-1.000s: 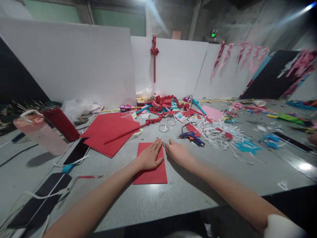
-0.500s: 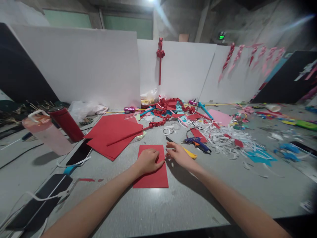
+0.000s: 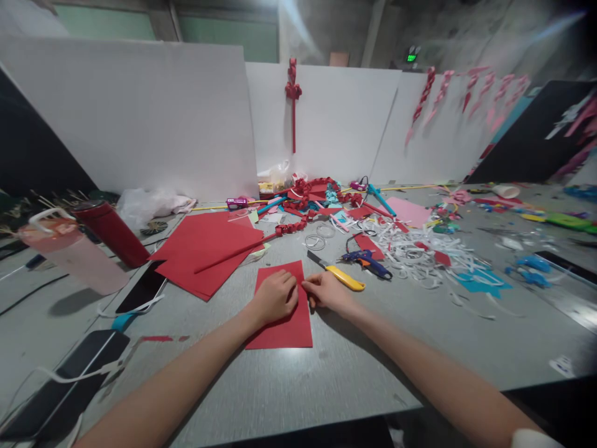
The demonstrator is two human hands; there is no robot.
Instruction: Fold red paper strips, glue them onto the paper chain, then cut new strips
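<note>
A folded-looking rectangular sheet of red paper lies flat on the table before me. My left hand presses on its middle with the fingers curled together. At the paper's right edge, my right hand has its thumb and fingertips closed in a pinch on the edge. Just beyond the right hand lies a yellow utility knife with a dark blade. Behind that knife is a blue glue gun.
Larger red sheets lie to the left, near a red flask, a pink bottle and a phone. White paper strips are heaped at right. Red paper garlands sit before a white board.
My right hand's spread fingers have closed to a pinch at the paper's right edge. The left hand's fingers have curled in more. The view has shifted slightly.
</note>
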